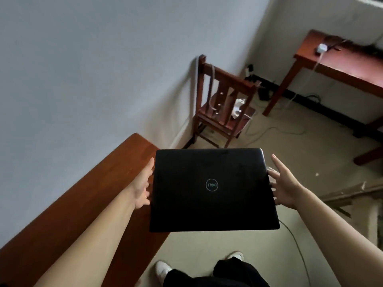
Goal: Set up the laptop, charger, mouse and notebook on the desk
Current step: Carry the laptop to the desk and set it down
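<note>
— Two hands on the shut laptop (211, 189): left hand (143, 187) and right hand (285, 186) gripping its sides, up in air, partly over the desk (83, 195).
— Keep flat. Slide left, lower gently, then let go.

Dim, soft, blurred wide-angle edges

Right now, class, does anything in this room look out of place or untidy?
Yes. The closed laptop is held in mid-air between both hands, partly beyond the desk edge. Loose cables trail across the floor, and crumpled white stuff sits on the chair.
</note>
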